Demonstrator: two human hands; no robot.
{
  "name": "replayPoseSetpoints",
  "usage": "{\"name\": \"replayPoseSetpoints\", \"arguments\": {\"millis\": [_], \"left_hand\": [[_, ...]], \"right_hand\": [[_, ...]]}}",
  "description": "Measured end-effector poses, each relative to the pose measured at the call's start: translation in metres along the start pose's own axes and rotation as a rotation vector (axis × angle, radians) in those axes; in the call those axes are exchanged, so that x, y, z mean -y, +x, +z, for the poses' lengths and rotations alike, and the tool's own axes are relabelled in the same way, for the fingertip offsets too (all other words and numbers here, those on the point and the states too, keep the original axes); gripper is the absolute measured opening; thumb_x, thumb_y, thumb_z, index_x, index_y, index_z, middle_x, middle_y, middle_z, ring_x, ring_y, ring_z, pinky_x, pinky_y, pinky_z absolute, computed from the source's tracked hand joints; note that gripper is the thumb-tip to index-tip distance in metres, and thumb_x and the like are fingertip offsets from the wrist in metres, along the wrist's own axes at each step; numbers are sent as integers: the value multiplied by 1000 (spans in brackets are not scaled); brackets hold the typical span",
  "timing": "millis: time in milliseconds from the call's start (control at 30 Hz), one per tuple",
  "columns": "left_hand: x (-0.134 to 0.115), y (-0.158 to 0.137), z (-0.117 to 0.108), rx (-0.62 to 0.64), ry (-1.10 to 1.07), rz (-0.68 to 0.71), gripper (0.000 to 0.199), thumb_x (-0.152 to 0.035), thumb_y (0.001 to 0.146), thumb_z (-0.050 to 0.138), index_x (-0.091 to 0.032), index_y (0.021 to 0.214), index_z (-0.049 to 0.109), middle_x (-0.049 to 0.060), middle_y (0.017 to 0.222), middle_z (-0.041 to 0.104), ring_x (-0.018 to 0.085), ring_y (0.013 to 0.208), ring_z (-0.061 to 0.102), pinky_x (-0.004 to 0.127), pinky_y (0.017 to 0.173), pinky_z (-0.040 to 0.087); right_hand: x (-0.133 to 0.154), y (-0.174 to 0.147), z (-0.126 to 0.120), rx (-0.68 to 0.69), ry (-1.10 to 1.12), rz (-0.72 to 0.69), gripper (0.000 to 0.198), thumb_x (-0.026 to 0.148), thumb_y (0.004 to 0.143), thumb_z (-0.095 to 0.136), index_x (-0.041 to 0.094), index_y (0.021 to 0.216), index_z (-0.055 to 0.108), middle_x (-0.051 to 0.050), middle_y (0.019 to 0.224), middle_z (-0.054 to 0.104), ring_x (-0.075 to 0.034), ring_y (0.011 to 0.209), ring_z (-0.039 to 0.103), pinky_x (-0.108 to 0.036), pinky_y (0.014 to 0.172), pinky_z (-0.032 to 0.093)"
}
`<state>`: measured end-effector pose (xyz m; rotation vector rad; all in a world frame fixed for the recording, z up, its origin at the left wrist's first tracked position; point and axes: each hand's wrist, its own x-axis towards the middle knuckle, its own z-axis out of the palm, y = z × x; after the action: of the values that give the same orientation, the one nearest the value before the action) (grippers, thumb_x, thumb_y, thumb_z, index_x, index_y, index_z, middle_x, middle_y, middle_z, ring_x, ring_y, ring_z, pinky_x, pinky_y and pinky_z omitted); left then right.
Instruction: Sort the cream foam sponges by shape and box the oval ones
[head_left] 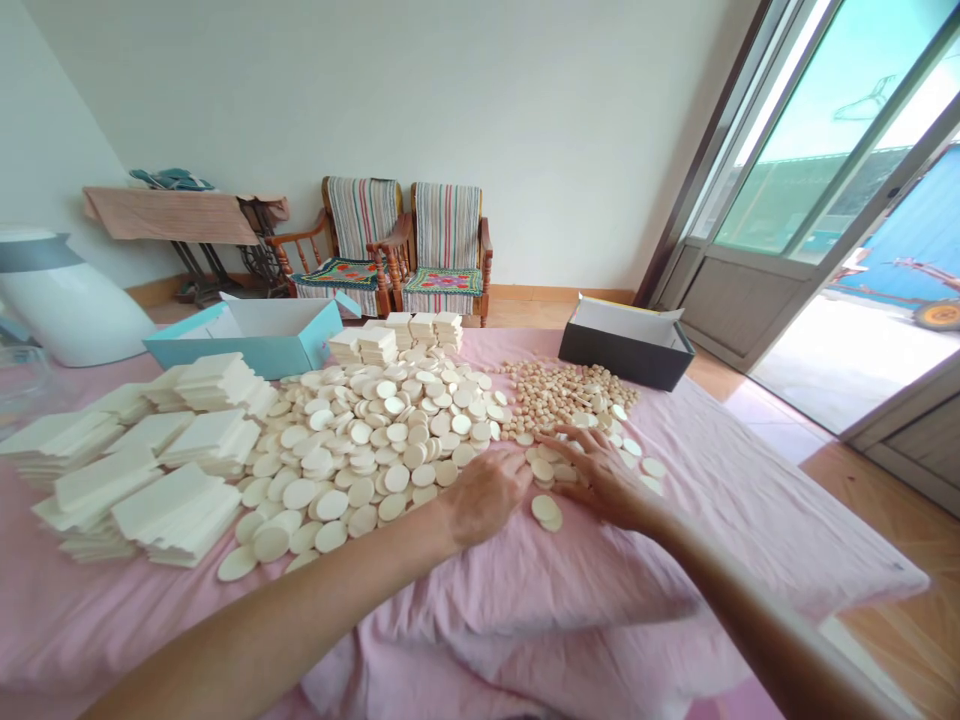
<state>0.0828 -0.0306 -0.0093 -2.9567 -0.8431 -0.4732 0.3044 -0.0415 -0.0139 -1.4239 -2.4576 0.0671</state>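
Observation:
At the right edge of a large heap of round wooden discs [360, 430] is my left hand [489, 497]. Its fingers are curled together, and whatever they hold, if anything, is hidden. My right hand [604, 477] lies with fingers stretched apart over a smaller group of discs [546, 468], touching some of them. Two overlapping discs [546, 511] rest on the cloth just below, between both hands. Beyond my right hand spreads a pile of small wooden beads or balls [559, 392], with a few discs along its near edge.
Stacks of pale wooden squares [180, 515] stand on the left, more stacks [424, 330] at the back. A blue box [232, 345] and a black box [626, 345] sit along the far edge. A white jug [71, 300] stands far left. Pink cloth [750, 500] covers the table.

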Motion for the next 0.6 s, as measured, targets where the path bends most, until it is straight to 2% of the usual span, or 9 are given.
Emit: {"name": "replayPoseSetpoints", "arguments": {"millis": [100, 200, 367, 500, 600], "left_hand": [[6, -4, -3, -39, -35, -95, 17, -11, 87, 45, -15, 94, 60, 8, 97, 64, 20, 98, 59, 34, 87, 48], [14, -5, -9, -139, -129, -235, 18, -11, 85, 48, -17, 94, 62, 6, 92, 65, 18, 89, 61, 30, 82, 49], [26, -2, -15, -309, -480, -511, 18, -10, 77, 54, -18, 87, 67, 2, 83, 70, 14, 75, 64, 24, 70, 49], [28, 7, -11, -297, -873, -583, 21, -11, 76, 52, -15, 90, 68, 3, 82, 72, 14, 70, 66, 24, 64, 51], [27, 13, -9, -251, -999, -595, 20, -12, 77, 51, -13, 87, 68, 4, 79, 72, 15, 66, 66, 24, 59, 51]], "right_hand": [[2, 9, 9, -82, 11, 34, 37, 29, 90, 50, 25, 126, 57, -12, 126, 53, -26, 112, 48, -44, 94, 42], [2, 14, 11, -140, 51, 57, 32, 17, 87, 48, 22, 116, 62, -11, 117, 57, -24, 104, 51, -42, 90, 44], [18, 21, -1, -310, 149, 76, 29, 17, 83, 54, 20, 111, 60, -11, 116, 57, -25, 103, 53, -43, 89, 44], [46, 31, -3, -240, 309, -40, 35, 23, 87, 54, 22, 122, 52, -7, 104, 60, -17, 85, 59, -32, 76, 49], [54, 35, 1, -213, 269, -46, 36, 23, 88, 52, 21, 124, 50, -8, 103, 61, -17, 83, 60, -31, 74, 48]]}}
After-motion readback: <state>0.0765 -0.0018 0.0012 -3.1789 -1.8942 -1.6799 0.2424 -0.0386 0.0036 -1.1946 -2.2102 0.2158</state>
